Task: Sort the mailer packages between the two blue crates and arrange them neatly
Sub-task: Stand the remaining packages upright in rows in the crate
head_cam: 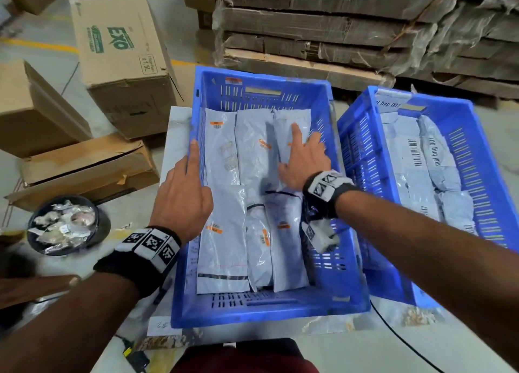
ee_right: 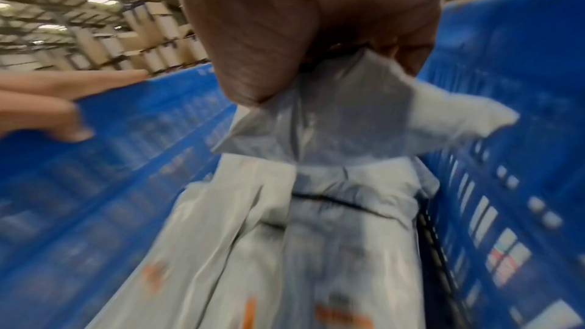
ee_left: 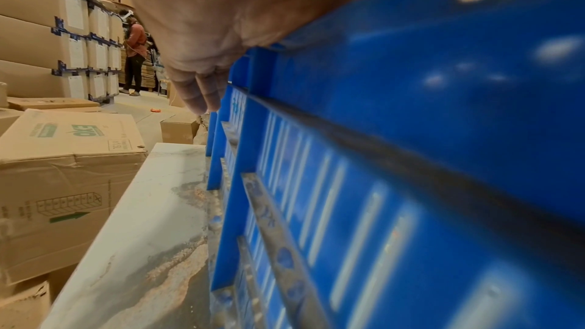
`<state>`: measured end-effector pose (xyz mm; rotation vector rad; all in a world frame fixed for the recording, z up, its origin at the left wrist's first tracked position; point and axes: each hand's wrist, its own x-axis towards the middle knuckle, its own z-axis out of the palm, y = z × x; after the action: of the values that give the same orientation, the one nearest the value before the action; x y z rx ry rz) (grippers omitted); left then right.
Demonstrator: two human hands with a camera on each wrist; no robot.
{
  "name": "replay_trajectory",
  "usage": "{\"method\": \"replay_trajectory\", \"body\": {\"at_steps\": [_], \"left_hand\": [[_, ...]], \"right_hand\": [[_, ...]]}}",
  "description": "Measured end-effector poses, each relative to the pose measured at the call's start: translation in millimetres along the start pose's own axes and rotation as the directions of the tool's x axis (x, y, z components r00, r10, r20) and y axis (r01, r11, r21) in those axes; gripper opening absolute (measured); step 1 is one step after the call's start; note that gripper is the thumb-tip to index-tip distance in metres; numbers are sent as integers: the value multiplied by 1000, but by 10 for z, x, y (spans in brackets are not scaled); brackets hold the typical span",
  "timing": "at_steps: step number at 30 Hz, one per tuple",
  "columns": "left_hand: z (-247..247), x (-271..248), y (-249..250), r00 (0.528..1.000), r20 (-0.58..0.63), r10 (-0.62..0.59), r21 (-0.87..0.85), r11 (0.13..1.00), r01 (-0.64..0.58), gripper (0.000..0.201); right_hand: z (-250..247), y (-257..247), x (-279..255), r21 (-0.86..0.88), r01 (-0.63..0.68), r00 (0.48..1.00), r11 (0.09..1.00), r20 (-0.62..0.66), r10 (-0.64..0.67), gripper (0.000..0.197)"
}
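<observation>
The right wrist view is smeared with motion blur, and the right hand [ee_right: 304,34] fills its top, so the fingertips are hidden there; only the head view shows the right hand [head_cam: 302,159] spread flat, fingers straight, pressing a grey mailer [head_cam: 292,136] in the far right corner of the left crate [head_cam: 261,311]. The left hand [head_cam: 186,195] rests on that crate's left rim, fingers straight, gripping nothing. More mailers [head_cam: 427,170] lie in the right crate [head_cam: 477,136], partly cut off behind the right forearm. Only the left wrist view shows a distant standing person [ee_left: 134,56].
</observation>
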<state>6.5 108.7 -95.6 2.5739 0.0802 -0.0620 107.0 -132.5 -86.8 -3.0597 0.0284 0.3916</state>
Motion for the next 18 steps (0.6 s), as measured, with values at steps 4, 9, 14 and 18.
{"method": "replay_trajectory", "body": {"at_steps": [4, 9, 14, 18], "left_hand": [[9, -2, -10, 1000, 3, 10, -17, 1000, -10, 84], [-6, 1, -11, 1000, 18, 9, -5, 1000, -9, 85], [-2, 11, -15, 1000, 17, 12, 1, 1000, -12, 84], [2, 20, -17, 1000, 16, 17, 5, 1000, -17, 85]], "right_hand": [[-11, 6, -730, 28, 205, 955, 978, 213, -207, 103], [402, -20, -1024, -148, 272, 837, 951, 523, -158, 111], [444, -13, -883, -207, 211, 852, 955, 517, -77, 109], [403, 26, -789, -293, 219, 845, 931, 534, -30, 125]]}}
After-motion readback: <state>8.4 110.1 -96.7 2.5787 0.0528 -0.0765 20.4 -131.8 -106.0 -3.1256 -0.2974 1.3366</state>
